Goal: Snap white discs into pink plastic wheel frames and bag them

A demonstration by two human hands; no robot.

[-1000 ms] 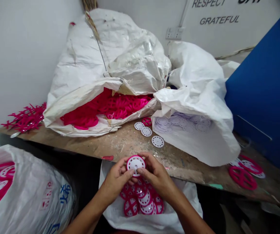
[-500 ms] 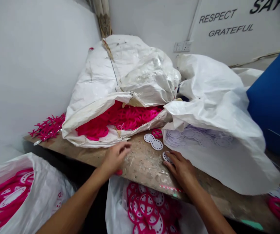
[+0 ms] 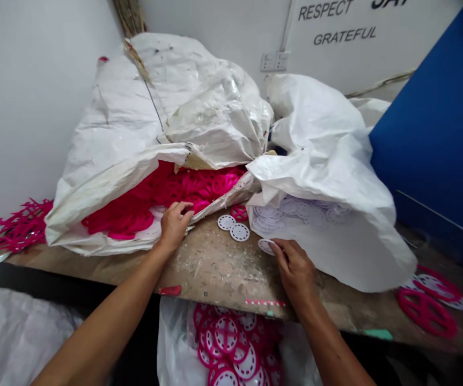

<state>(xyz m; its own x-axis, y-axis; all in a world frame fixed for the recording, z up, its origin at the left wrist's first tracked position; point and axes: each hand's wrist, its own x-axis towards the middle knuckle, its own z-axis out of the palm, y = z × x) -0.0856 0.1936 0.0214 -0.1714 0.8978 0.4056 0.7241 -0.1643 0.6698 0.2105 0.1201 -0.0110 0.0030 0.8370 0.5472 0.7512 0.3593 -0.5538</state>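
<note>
My left hand (image 3: 174, 228) is at the mouth of a large white sack (image 3: 106, 134), its thumb and fingers apart with nothing seen in them. Glossy pink ring-shaped pieces (image 3: 191, 185) fill that opening just beyond the fingertips. On the right, my right hand (image 3: 298, 268) pinches the edge of a white disc (image 3: 265, 246) with dark dashes round its rim, tilted just over the table. Two similar white discs (image 3: 239, 232) lie on the brown table (image 3: 211, 268) between my hands, beside a pink crossed ring (image 3: 239, 213).
A second white sack (image 3: 328, 139) holds more white discs (image 3: 303, 212). Below the table edge, an open bag (image 3: 170, 343) contains pink rings joined with white discs (image 3: 226, 333). More pink rings (image 3: 426, 311) lie far right near a blue panel (image 3: 428, 139). Pink sprues (image 3: 17, 228) sit far left.
My left hand has moved forward to the sack of pink pieces. My right hand has gone from lying over the white disc to pinching its edge. The view has shifted right.
</note>
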